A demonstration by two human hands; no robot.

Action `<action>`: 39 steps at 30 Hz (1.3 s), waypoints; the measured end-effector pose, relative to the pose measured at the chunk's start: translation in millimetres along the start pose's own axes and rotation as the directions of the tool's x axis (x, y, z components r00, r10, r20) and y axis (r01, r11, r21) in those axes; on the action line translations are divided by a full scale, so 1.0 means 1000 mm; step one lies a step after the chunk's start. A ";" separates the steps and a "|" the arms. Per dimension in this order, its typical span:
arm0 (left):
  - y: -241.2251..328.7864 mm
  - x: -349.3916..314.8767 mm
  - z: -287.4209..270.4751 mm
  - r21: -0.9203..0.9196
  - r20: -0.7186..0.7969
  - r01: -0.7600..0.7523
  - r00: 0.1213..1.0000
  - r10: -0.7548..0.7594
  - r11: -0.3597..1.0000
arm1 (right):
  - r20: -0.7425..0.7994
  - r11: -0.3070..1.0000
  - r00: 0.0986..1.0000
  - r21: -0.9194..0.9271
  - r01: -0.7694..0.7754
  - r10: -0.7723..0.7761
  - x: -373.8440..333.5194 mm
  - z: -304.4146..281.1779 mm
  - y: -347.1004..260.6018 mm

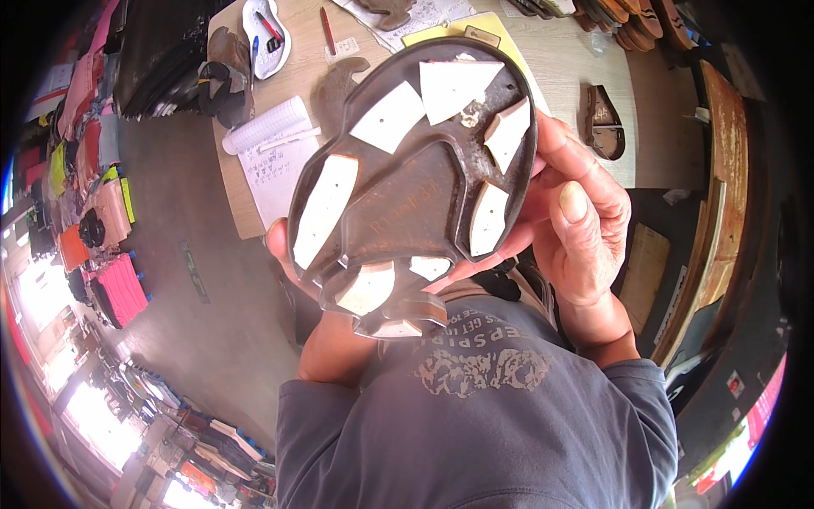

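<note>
Both my hands hold up a large dark metal cutting die (403,208) with a curved outline, tilted in front of my chest over the table's near edge. Several white pads (386,119) sit inside its walls, each spanning part of the rim. My left hand (281,246) grips the lower left edge, with most of its fingers hidden behind the die. On the right side, my right hand (585,212) supports the edge with its fingers, some reaching underneath. Its thumb stands raised, apart from the metal.
On the wooden table (564,72) lie an open notebook (275,161), a white tray (270,59) with pens, a red pen (328,32) and a small metal die (604,131). More dies (653,21) are stacked at the far right. Wooden boards (721,212) lean at right; coloured materials (119,288) line the left.
</note>
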State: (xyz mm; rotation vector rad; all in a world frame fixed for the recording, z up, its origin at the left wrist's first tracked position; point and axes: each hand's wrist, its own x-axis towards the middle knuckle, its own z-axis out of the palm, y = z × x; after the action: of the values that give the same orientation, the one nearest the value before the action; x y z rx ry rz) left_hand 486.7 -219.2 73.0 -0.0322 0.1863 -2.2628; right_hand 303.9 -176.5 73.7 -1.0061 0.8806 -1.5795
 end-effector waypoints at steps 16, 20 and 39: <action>-0.001 0.001 -0.004 0.102 -0.046 -0.049 0.997 0.054 0.994 | -0.022 1.000 1.000 -0.001 -0.005 0.005 0.003 -0.002 0.003; -0.002 0.000 -0.008 0.200 -0.076 -0.089 0.991 0.106 0.976 | 0.015 0.997 0.999 -0.054 -0.052 0.052 0.003 -0.005 0.008; -0.002 -0.015 -0.131 0.968 -0.198 0.214 0.971 0.132 -0.128 | -0.319 0.756 0.825 -0.340 -0.559 0.466 -0.049 -0.043 0.072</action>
State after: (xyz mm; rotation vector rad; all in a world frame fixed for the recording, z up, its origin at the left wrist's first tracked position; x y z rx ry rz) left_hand 484.0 -190.2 -55.5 1.1182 -1.5859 -1.7951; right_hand 296.5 -141.9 -17.0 -0.7822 1.5579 -1.0437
